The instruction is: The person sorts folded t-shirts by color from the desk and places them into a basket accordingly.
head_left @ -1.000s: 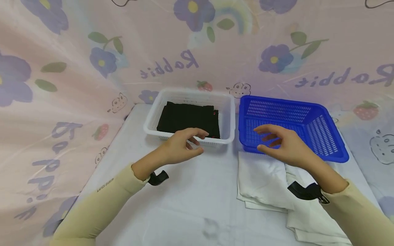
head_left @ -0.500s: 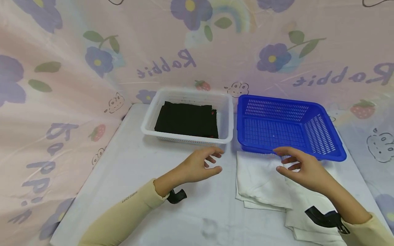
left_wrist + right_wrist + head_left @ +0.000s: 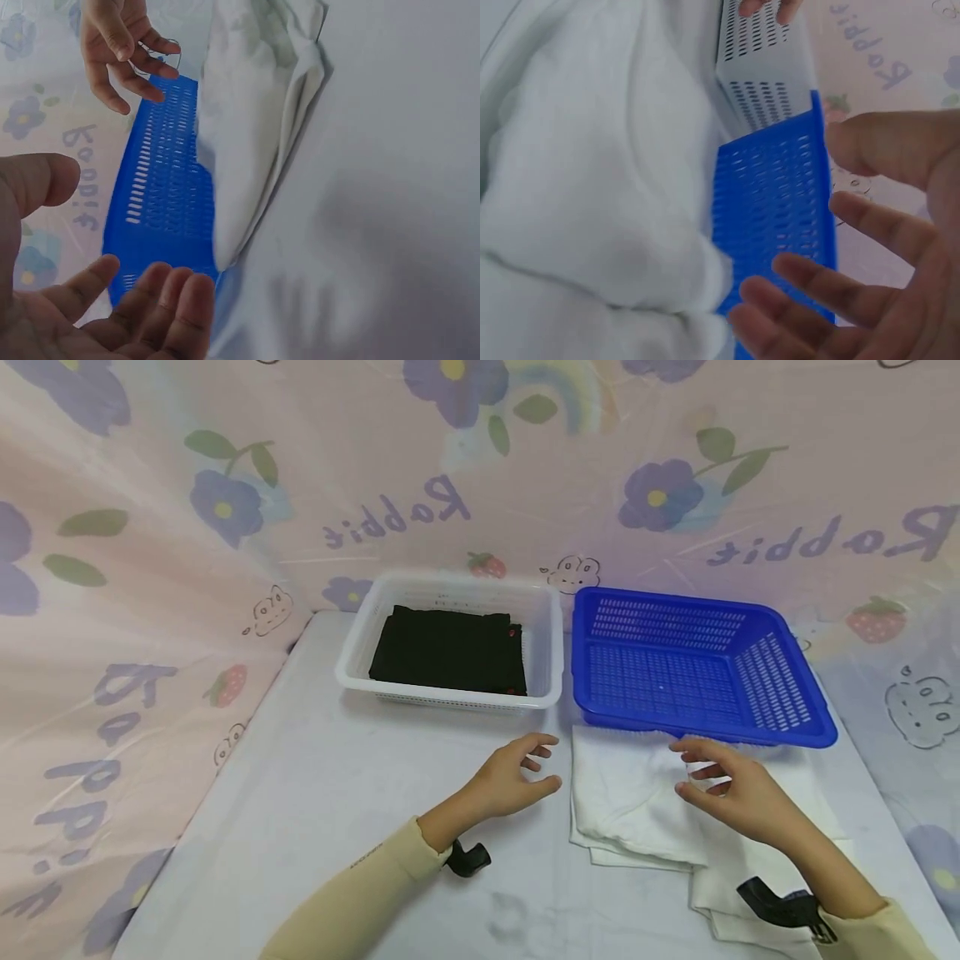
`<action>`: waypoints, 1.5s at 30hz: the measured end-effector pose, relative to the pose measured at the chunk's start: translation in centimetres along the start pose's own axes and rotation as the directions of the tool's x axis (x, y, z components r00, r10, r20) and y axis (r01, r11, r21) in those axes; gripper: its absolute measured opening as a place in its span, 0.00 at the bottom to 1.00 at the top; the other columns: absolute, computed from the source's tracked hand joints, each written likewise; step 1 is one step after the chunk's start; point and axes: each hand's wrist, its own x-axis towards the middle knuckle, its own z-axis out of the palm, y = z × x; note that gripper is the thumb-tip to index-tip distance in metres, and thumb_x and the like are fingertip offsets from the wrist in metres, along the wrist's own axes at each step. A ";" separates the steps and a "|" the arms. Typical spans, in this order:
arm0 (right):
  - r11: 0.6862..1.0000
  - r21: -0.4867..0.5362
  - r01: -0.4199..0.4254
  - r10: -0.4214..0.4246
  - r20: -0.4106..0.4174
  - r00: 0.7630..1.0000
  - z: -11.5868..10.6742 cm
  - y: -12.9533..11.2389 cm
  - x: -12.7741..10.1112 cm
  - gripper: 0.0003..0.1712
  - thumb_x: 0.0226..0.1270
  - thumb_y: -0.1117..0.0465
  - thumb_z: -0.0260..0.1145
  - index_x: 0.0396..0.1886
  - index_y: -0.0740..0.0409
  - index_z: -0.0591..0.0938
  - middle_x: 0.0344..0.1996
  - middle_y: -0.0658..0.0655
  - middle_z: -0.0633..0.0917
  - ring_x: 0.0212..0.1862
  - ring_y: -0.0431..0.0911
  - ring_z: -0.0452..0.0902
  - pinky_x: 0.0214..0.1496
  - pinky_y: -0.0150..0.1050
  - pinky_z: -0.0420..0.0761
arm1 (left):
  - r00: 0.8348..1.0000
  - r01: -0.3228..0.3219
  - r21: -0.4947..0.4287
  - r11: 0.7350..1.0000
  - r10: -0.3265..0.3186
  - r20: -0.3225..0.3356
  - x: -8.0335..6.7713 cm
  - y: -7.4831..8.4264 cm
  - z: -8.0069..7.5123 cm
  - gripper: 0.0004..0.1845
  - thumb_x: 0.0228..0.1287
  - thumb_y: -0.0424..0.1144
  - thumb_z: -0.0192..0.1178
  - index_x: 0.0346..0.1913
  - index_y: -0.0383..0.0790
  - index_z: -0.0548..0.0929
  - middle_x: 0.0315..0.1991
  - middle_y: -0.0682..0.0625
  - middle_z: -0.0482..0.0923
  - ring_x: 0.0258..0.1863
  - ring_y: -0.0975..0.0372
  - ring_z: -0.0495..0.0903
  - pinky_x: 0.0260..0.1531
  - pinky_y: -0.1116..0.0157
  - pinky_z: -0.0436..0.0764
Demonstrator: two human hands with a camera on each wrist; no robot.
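Note:
A folded white cloth lies on the table in front of the empty blue basket. My right hand hovers over the cloth's far edge, fingers loosely spread and holding nothing. My left hand hangs just left of the cloth, also spread and empty. The left wrist view shows the white cloth beside the blue basket. The right wrist view shows the cloth below my spread right fingers. A white basket at the back holds a folded black cloth.
The table is covered with a pale sheet. A pink floral curtain with "Rabbit" lettering closes in the back and left side. The two baskets stand side by side against it.
Both hands have drawn back from the baskets toward me and lowered. The right hand now hangs over the white cloth, and the left has shifted right to the cloth's edge.

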 end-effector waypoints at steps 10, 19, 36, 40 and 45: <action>0.997 0.006 -0.079 0.079 0.051 0.996 0.9 2.0 -0.4 0.30 0.61 0.56 0.70 0.62 0.58 0.73 0.51 0.70 0.81 0.45 0.59 0.82 0.38 0.38 0.84 | 0.996 0.079 -0.049 0.996 -0.077 0.043 1.5 -0.9 2.7 0.32 0.62 0.49 0.63 0.68 0.50 0.67 0.59 0.47 0.76 0.54 0.57 0.80 0.50 0.64 0.78; 0.993 0.012 -0.113 0.113 0.060 0.992 1.7 2.5 -0.4 0.33 0.60 0.54 0.71 0.64 0.57 0.72 0.53 0.72 0.79 0.46 0.60 0.81 0.41 0.43 0.84 | 0.997 0.077 -0.035 0.996 -0.076 0.026 2.4 -0.2 4.2 0.31 0.59 0.47 0.66 0.65 0.47 0.71 0.57 0.47 0.76 0.49 0.59 0.81 0.45 0.69 0.78; 0.990 -0.081 -0.115 0.123 0.101 0.987 3.3 2.2 0.6 0.35 0.57 0.53 0.72 0.63 0.58 0.72 0.44 0.69 0.78 0.45 0.57 0.77 0.43 0.53 0.76 | 0.988 0.143 -0.034 0.989 -0.141 0.058 3.0 -0.4 5.2 0.33 0.58 0.49 0.66 0.67 0.49 0.70 0.58 0.46 0.73 0.51 0.59 0.80 0.43 0.69 0.78; 0.991 -0.056 -0.120 0.125 0.081 0.989 3.7 2.4 0.6 0.33 0.57 0.56 0.72 0.62 0.58 0.73 0.42 0.67 0.78 0.42 0.53 0.76 0.39 0.47 0.75 | 0.989 0.142 -0.043 0.989 -0.140 0.051 3.2 -0.6 5.5 0.33 0.57 0.48 0.67 0.66 0.47 0.70 0.56 0.47 0.74 0.50 0.58 0.80 0.43 0.69 0.78; 0.988 -0.019 -0.153 0.154 0.081 0.985 3.7 2.2 0.7 0.30 0.57 0.59 0.71 0.60 0.58 0.76 0.40 0.65 0.80 0.38 0.50 0.76 0.36 0.43 0.76 | 0.985 0.171 -0.059 0.983 -0.171 0.007 3.6 -0.5 6.1 0.32 0.55 0.49 0.68 0.63 0.47 0.73 0.53 0.48 0.77 0.51 0.59 0.78 0.46 0.67 0.77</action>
